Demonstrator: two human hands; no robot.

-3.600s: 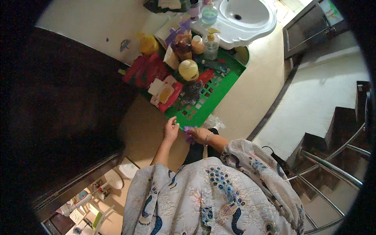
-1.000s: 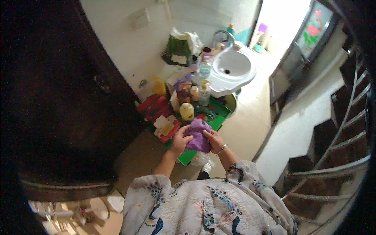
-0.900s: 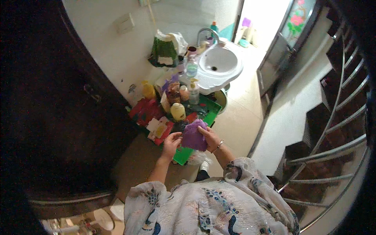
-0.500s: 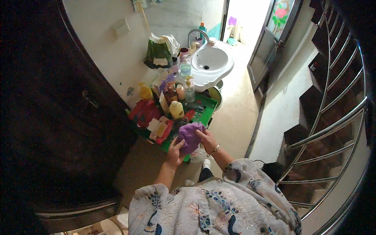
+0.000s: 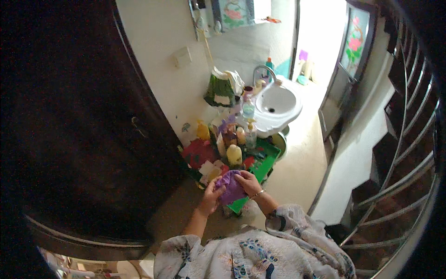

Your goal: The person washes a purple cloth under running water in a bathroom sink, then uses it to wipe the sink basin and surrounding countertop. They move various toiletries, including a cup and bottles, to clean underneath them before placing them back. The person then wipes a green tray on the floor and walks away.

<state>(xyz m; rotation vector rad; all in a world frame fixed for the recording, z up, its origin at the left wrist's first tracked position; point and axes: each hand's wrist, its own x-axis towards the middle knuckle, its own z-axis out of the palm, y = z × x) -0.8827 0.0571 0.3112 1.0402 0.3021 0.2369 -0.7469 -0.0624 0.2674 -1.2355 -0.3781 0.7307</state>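
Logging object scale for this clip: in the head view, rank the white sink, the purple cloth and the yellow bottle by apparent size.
1. White sink, clearly largest.
2. Purple cloth, held in both hands.
3. Yellow bottle, smallest, though the cloth is nearer the camera, so that gap is unsure.

Purple cloth (image 5: 231,189) hides most fingers of both hands. Green tray (image 5: 260,168) mostly buried under bottles, too small to identify. Left side is too dark to read.
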